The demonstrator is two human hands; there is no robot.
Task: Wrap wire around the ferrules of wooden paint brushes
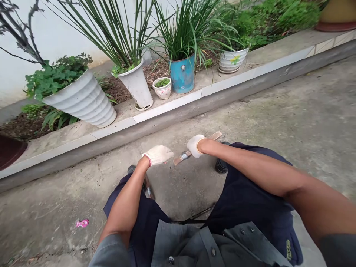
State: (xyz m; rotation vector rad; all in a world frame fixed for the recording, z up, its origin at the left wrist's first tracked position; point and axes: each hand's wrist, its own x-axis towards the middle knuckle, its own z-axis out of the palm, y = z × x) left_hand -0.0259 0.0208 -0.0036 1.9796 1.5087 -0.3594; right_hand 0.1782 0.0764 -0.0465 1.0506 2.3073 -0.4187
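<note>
My right hand [195,145], in a white knit glove, is closed around the middle of a flat wooden stick [215,135]. The stick slants over the concrete, its far end up and to the right. Silvery wire [184,155] is wound round it near the lower left end. Just left of that end is my left hand [158,154], gloved too, with its fingers drawn together; whatever is between them is too small to make out. A second wooden piece with a similar silvery binding [149,191] lies by my left foot, partly hidden by my leg.
A raised bed with a tiled curb [167,107] runs across in front. On it stand a tilted white ribbed pot [83,98], a tall white pot [137,85], a small white pot [162,90], a blue bucket [182,76] and a striped pot [233,59]. A pink object [82,223] lies on the concrete.
</note>
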